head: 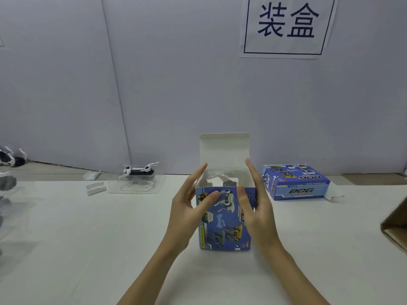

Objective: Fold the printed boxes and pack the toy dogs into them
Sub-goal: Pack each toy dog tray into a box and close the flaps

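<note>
Blue printed cardboard box [222, 219] upright on white tabletop [88, 249], centre, top flap [224, 148] raised. I see left hand [187, 216] against its left side, fingers straight, thumb on printed front. Right hand [255, 208] flat against right side, fingers straight; neither curls round it. Inside, something clear-wrapped, possibly toy; I cannot tell. White-and-black toy dog [139, 170] on clear plastic tray [134, 183], back left. Second blue printed box [295, 183] lying flat, back right, well apart.
</note>
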`<state>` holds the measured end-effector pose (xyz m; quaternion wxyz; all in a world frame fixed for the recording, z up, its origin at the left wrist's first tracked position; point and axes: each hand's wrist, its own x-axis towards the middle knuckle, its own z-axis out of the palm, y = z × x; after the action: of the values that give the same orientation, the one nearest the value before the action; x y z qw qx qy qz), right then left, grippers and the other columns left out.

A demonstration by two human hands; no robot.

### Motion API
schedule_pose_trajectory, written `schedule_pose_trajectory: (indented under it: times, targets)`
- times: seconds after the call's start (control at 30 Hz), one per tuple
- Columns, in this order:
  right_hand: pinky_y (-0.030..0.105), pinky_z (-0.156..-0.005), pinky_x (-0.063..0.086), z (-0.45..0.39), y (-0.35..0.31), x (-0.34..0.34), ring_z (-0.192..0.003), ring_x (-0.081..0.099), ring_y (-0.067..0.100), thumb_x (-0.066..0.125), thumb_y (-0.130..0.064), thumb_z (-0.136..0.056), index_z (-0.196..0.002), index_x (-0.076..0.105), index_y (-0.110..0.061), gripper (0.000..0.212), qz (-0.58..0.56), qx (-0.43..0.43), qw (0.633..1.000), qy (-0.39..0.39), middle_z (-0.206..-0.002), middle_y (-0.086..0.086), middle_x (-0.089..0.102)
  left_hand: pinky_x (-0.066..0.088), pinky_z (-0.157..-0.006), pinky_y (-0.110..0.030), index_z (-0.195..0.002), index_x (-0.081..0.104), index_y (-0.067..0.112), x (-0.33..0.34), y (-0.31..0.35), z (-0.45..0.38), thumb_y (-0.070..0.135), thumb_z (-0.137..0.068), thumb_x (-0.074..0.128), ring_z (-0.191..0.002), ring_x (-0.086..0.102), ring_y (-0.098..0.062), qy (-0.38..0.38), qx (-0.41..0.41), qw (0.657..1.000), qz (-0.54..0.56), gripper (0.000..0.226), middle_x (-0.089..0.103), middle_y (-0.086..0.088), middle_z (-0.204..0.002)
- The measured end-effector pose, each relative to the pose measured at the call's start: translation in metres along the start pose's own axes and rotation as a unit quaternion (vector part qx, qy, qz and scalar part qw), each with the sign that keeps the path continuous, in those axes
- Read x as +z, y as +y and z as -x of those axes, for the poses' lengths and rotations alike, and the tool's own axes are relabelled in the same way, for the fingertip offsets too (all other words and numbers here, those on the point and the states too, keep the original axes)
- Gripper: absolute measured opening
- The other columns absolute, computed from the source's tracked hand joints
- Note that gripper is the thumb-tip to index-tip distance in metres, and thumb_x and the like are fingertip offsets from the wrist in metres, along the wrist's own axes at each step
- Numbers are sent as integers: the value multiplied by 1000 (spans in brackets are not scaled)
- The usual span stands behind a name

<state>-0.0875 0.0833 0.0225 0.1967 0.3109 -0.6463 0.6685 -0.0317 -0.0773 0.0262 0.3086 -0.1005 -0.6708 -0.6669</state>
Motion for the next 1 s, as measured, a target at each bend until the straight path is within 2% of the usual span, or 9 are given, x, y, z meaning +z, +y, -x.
schedule_pose_trajectory:
  times: [0.13,0.23,0.33,0.5,0.67,0.77,0.87,0.93,1.0]
  targets:
    - [50,-95,59,3,2,1,-132,59,22,51,-73,-93,-140,53,-32,62,-6,33,999,-4,-143,-16,56,59,-97,-50,-144,52,54,-4,-4,-2,40,-90,76,-131,60,-18,-15,-16,998,-56,60,57,13,-147]
    - [36,-85,62,-1,-3,-3,-121,65,16,42,-81,-92,-132,58,-31,66,23,33,999,-6,-134,-13,62,56,-102,-47,-138,54,55,-5,-5,-3,51,-88,73,-132,57,-12,-13,-9,995,-98,53,54,21,-147]
    - [27,-90,56,-7,-2,-7,-120,63,12,36,-63,-103,-124,62,-27,49,72,17,997,-3,-127,-10,65,60,-91,-32,-129,61,45,-4,-5,-2,55,-89,72,-134,57,-21,-16,11,996,-82,43,52,24,-144]
    - [14,-74,51,-14,-2,-5,-105,64,8,41,-52,-101,-106,62,-19,39,98,24,995,-4,-111,-4,64,50,-101,-63,-121,62,41,-4,-8,-3,76,-83,63,-137,51,-9,-12,25,988,-151,51,51,24,-138]
    - [28,-74,51,-18,-2,-1,-91,62,13,45,-31,-98,-102,63,-18,23,89,35,995,16,-102,-4,65,45,-106,-54,-104,68,35,0,-6,-10,63,-89,61,-127,53,3,28,61,983,-170,33,61,12,-126]
    - [44,-75,54,-15,-5,0,-89,63,18,43,-31,-98,-108,63,-19,25,51,42,998,18,-103,-7,66,43,-101,-24,-100,70,35,1,-5,-11,60,-89,62,-125,54,5,33,65,984,-165,29,63,12,-120]
    - [41,-68,52,-12,-8,2,-71,57,12,46,-39,-95,-112,61,-24,27,18,42,999,26,-95,-17,64,36,-93,-4,-92,67,32,2,-3,-12,56,-90,63,-123,54,6,34,69,983,-166,24,62,11,-116]
    - [47,-79,57,-11,-7,3,-87,64,11,47,-37,-96,-108,63,-21,25,17,48,998,38,-102,-14,66,37,-93,-4,-88,66,35,3,-2,-13,56,-88,64,-125,53,7,34,64,985,-154,21,61,12,-117]
    - [44,-91,57,-12,-4,1,-116,63,10,49,-34,-98,-104,68,-18,26,27,46,997,49,-113,-15,67,44,-101,-18,-89,67,40,4,-5,-13,60,-86,64,-133,48,5,27,46,991,-126,21,57,24,-126]
